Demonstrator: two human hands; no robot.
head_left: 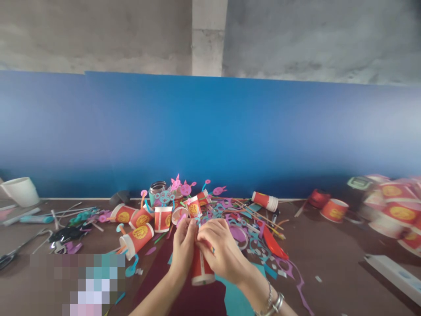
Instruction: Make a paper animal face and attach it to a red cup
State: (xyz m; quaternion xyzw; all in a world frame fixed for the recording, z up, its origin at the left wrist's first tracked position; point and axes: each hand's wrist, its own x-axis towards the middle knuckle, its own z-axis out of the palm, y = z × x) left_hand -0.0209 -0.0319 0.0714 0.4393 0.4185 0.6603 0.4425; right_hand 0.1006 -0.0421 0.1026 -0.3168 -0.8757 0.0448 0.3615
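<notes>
A red paper cup [201, 265] lies tilted between my hands, its white rim toward me. My left hand [183, 248] is closed along the cup's left side, thumb and fingers near its far end. Bent over the same end from the right is my right hand [222, 252], fingers pinched together; what they pinch is hidden. Scraps of pink and blue paper show just beyond my fingertips. Several decorated cups stand or lie beyond and to the left, among them an upright cup [162, 219] with a blue paper face [164, 197] and a tipped cup [138, 239].
Red-handled scissors [274, 243] lie among purple and blue paper offcuts on the right. Nested paper cups [265, 201] lie behind them. A white cup [21, 192] stands far left, with markers [36, 218] nearby. More red cups [403, 210] are piled far right, beside a white box [394, 276].
</notes>
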